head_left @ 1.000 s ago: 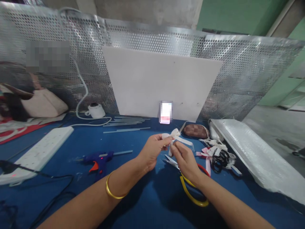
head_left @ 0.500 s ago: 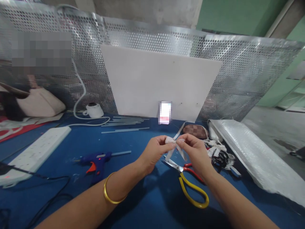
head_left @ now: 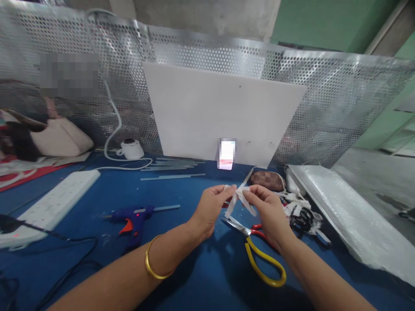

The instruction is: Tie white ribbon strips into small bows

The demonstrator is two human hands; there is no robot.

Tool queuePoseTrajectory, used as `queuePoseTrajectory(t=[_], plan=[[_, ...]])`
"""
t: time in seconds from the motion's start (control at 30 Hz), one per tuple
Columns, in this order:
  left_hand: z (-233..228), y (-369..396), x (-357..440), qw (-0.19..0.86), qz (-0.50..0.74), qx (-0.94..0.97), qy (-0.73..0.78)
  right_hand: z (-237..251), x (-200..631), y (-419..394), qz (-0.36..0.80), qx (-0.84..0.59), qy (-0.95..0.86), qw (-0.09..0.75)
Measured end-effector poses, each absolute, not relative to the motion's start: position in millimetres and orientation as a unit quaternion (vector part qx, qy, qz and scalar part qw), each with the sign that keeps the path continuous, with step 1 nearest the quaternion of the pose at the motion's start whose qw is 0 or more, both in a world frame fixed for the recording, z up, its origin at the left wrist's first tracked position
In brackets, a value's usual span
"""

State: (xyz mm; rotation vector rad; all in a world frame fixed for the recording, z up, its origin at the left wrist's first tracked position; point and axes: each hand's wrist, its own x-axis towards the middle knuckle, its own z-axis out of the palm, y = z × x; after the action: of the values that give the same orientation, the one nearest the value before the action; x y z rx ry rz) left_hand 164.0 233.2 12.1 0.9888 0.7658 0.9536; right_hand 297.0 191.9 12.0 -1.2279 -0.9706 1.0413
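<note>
A white ribbon bow is held up above the blue table, its two tails hanging down. My left hand pinches the bow's left loop between thumb and fingers. On the other side, my right hand grips the right loop near the knot. Just below the bow lies a pair of scissors with one yellow and one red handle visible; my right hand partly covers the red one. A strip of white ribbon runs from behind the bow toward the back of the table.
A blue glue gun with an orange trigger lies left, near a white power strip. Clear glue sticks and a lit phone are at the back. Right are a checkered pouch, ribbon scraps and a plastic-wrapped slab.
My fingers have shifted on the bow, and its loops and knot now show more openly. The whole view has moved slightly; the table items stay in place.
</note>
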Motion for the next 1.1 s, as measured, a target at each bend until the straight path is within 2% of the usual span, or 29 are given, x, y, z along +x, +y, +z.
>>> queuePoseTrajectory(t=[0.27,0.37,0.63,0.8,0.9,1.1], plan=[[9.1,240.2,162.3,0.636,0.466,0.467,0.401,8.2,302.6,198.3,0.425,-0.516,-0.399,0.628],[9.8,239.6,162.0,0.632,0.465,0.468,0.406,9.6,301.8,197.2,0.439,-0.523,-0.42,0.598],[6.3,243.1,159.9,0.703,0.424,0.403,0.404,7.7,299.2,194.8,0.404,-0.535,-0.459,0.583],[10.1,238.3,159.3,0.657,0.418,0.507,0.37,7.1,295.5,194.5,0.414,-0.541,-0.477,0.556],[8.2,237.3,160.2,0.64,0.436,0.506,0.378,6.9,292.6,192.8,0.415,-0.541,-0.483,0.55],[4.4,241.8,162.7,0.713,0.434,0.403,0.375,4.0,293.0,193.5,0.396,-0.538,-0.49,0.56]])
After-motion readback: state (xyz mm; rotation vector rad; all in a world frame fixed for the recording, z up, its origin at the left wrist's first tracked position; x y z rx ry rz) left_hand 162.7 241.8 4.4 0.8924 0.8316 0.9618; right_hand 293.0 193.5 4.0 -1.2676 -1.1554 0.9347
